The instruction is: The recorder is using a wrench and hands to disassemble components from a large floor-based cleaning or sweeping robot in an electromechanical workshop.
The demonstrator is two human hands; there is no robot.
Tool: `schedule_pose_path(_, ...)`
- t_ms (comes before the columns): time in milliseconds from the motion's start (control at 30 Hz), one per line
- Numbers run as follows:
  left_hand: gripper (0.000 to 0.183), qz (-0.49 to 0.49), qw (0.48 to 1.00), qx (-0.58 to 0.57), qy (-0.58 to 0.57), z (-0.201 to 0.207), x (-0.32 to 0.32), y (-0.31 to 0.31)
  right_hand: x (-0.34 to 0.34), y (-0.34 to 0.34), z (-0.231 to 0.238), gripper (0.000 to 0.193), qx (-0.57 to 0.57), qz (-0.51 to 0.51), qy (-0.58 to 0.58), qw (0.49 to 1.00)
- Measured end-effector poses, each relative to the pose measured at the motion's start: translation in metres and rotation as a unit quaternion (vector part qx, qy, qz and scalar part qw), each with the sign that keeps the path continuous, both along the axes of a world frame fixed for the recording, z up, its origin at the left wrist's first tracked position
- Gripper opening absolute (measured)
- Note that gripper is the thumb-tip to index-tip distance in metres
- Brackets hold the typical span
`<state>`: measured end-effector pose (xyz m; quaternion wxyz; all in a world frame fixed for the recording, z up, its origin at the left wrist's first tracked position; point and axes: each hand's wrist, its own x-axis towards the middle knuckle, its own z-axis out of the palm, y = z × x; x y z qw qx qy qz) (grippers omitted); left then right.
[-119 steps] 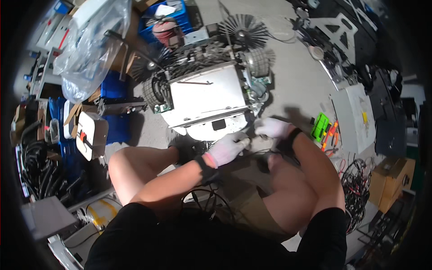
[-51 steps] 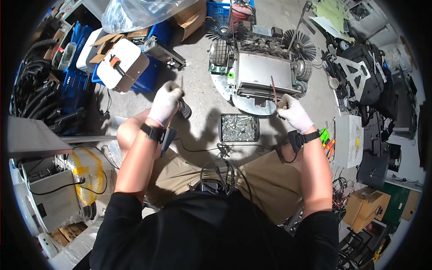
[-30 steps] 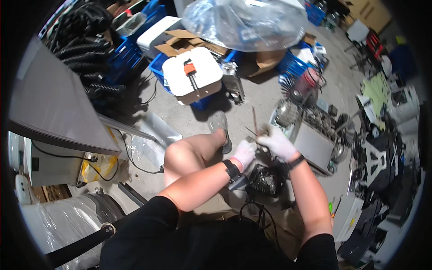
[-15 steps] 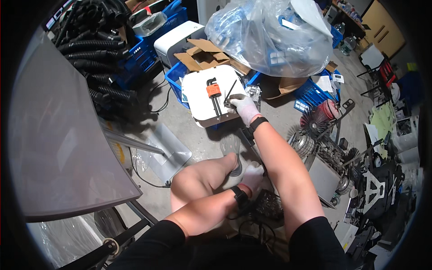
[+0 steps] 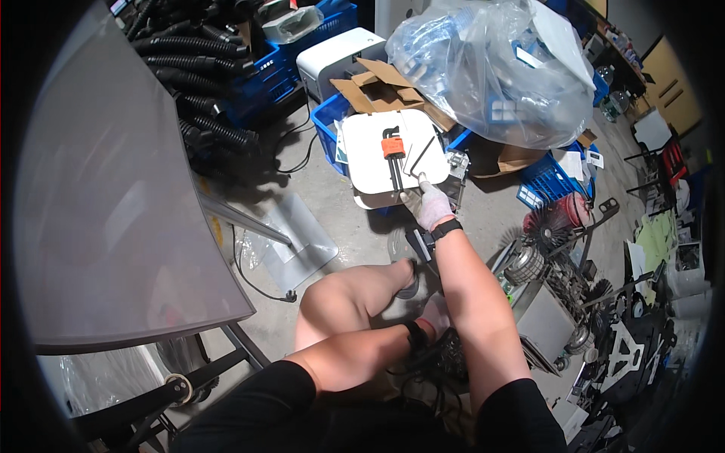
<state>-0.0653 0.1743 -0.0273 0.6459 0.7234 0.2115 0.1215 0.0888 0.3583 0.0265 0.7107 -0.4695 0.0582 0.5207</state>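
Note:
My right hand (image 5: 429,202), in a white glove, is at the near right edge of a white square lid-like panel (image 5: 366,166). Its thumb and forefinger are spread apart. A loose black hex key (image 5: 424,155) lies on the panel just beyond the forefinger, its bent end close to the fingertip. Left of it, a set of black hex keys sits in an orange holder (image 5: 393,147). My left hand (image 5: 436,312), also gloved, is low beside my leg. My right forearm and the shadow hide its fingers, so what it holds does not show.
The panel rests over a blue crate (image 5: 328,134) beside an open cardboard box (image 5: 377,84). A large clear plastic bag (image 5: 491,83) bulges behind. Black corrugated hoses (image 5: 196,64) pile up at far left, near a grey tabletop (image 5: 128,204). Brushes and machine parts (image 5: 547,264) crowd the right.
My right hand has drawn back from the loose hex key, which now lies on the panel, and its fingers have spread. My left hand is further behind my right forearm. The view has shifted.

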Motion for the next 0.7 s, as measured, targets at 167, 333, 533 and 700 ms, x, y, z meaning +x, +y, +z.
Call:
schedule_pose_path(167,0.026,0.011,0.998,-0.038,-0.055,-0.014,-0.002,-0.001,-0.013,-0.007,-0.01,0.018,0.018,-0.07,0.045,0.996)
schedule_pose_path(333,0.025,-0.191,0.973,0.077,0.105,0.043,-0.008,0.017,-0.036,-0.033,0.013,0.017,0.046,-0.118,0.004,0.992)
schedule_pose_path(533,0.028,-0.348,0.919,0.12,0.143,0.038,-0.008,-0.004,-0.047,-0.097,0.036,0.015,0.01,-0.145,-0.055,0.988)
schedule_pose_path(700,0.031,-0.455,0.857,0.167,0.176,0.042,-0.018,-0.014,-0.055,-0.144,0.047,0.018,-0.002,-0.122,-0.108,0.987)
